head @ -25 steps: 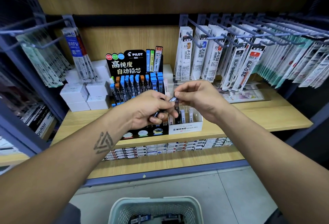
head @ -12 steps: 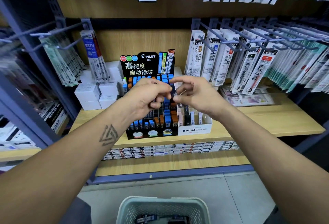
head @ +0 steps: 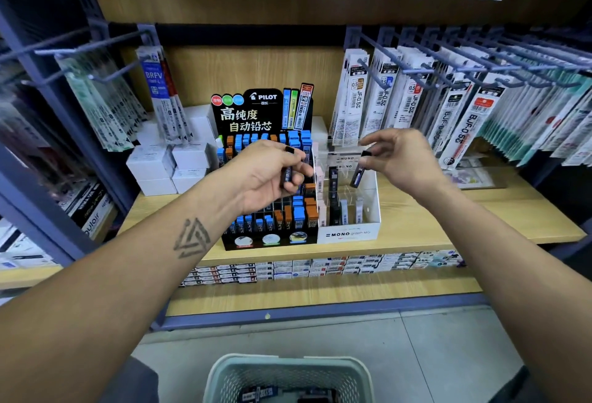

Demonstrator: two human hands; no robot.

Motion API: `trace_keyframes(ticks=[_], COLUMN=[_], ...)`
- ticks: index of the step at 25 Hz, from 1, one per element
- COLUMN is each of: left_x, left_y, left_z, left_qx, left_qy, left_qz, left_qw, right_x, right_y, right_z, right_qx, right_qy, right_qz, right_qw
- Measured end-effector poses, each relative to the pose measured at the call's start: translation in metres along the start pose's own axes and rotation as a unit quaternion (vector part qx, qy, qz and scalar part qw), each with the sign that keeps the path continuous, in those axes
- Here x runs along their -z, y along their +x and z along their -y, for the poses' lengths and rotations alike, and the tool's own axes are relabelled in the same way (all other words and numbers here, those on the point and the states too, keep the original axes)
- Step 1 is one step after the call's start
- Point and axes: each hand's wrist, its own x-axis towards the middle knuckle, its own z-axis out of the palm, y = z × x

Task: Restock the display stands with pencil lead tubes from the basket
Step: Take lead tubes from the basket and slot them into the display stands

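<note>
Left hand [head: 266, 175] over the black Pilot display stand [head: 269, 178], knuckles up. Grip clenched round a small bundle of dark pencil lead tubes [head: 287, 172]; black caps poke out above the curled fingers, labelled bodies run down through the palm side. How many tubes it holds cannot be told.

Right hand [head: 397, 159] over the white Mono display stand [head: 349, 207], just beside the Pilot one on the wooden shelf [head: 480, 210]. Grip is a pinch: thumb and fingertip hold a single dark tube [head: 359, 170] at its capped top end. The tube hangs below the pinch, tilted, lower end pointing down into the clear back compartment of the Mono stand. Whether its tip touches the divider cannot be told. Remaining fingers loosely spread above.

The two hands are apart, with the boundary between the two stands under the gap.

Pilot stand: rows of blue and orange capped tubes, several front slots open. Mono stand: a few dark and pale tubes upright in the front and middle compartments.

Basket [head: 224, 380], pale green mesh, on the floor at bottom centre; more dark tubes lie inside.
</note>
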Motion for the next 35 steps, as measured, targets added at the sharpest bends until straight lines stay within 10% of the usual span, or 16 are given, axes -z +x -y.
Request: trace_keyframes(ticks=[25,31,35], left_x=[0.000,-0.002,-0.008], left_y=[-0.002,-0.001,-0.002], left_z=[0.009,0.016,0.016], left_qx=[0.039,0.022,-0.019], left_qy=[0.001,0.041,0.060], left_qz=[0.055,0.062,0.014], left_qw=[0.998,0.997,0.998], right_x=[-0.055,-0.036,-0.026], right_y=[-0.002,-0.017,-0.025], right_z=[-0.005,0.035,0.031], right_qx=[0.094,-0.032,-0.030], right_qy=[-0.191,0.260,0.250], right_qz=[0.014,0.141,0.160], right_qw=[0.977,0.955,0.955])
